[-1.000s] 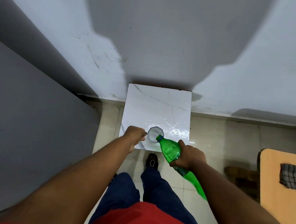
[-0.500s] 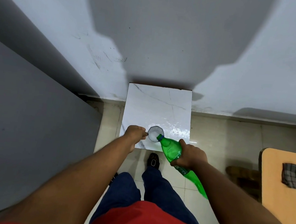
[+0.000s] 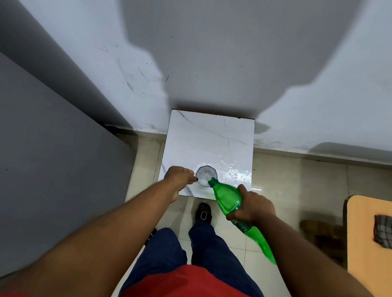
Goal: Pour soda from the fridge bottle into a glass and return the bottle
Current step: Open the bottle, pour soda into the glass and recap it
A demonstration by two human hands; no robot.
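Observation:
A clear glass (image 3: pixel 205 173) stands near the front edge of a small white marble table (image 3: pixel 205 139). My right hand (image 3: pixel 251 206) grips a green soda bottle (image 3: pixel 228 200) around its middle. The bottle is tilted, its open mouth touching the glass rim at the lower right. White foam shows inside the glass. My left hand (image 3: pixel 178 176) is closed against the left side of the glass, steadying it.
A grey fridge side (image 3: pixel 38 168) fills the left. The pale wall (image 3: pixel 224 54) rises behind the table. A wooden table (image 3: pixel 372 258) with a checked cloth (image 3: pixel 391 231) stands at the right. My legs and one shoe (image 3: pixel 204 213) are below the marble table on the tiled floor.
The bottle's neck has shifted slightly right and tilted a little further over the glass. More foam shows in the glass. My left hand has stayed in place.

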